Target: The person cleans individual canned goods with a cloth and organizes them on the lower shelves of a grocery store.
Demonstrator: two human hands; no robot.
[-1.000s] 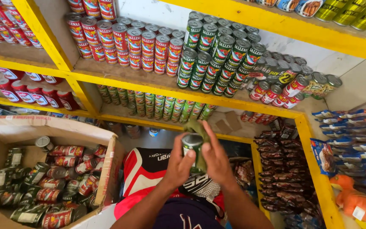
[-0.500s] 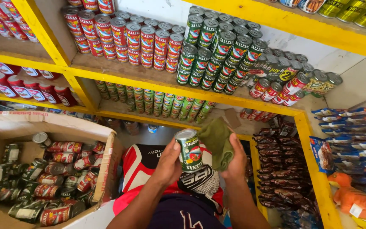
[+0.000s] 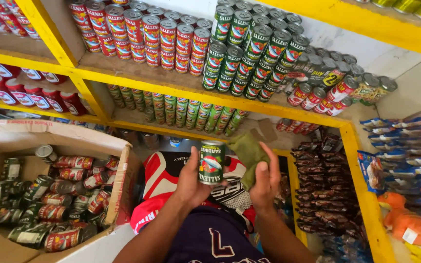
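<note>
My left hand (image 3: 191,184) grips a green-labelled tin can (image 3: 211,162), held upright at chest height. My right hand (image 3: 265,182) holds an olive-green cloth (image 3: 247,152) pressed against the can's right side. Both forearms rise from the bottom of the view over my dark shirt. In front of the hands stand yellow shelves (image 3: 181,87) stacked with rows of red-labelled cans (image 3: 142,34) and green-labelled cans (image 3: 254,48).
An open cardboard box (image 3: 118,175) at lower left holds several red and green cans lying loose. Dark snack packets (image 3: 322,185) fill a compartment on the right, blue packets (image 3: 405,156) farther right. A red and white bag (image 3: 164,168) lies below my hands.
Both hands have lifted the can a little higher and nearer the camera. The cloth has shifted from above the can to its right side.
</note>
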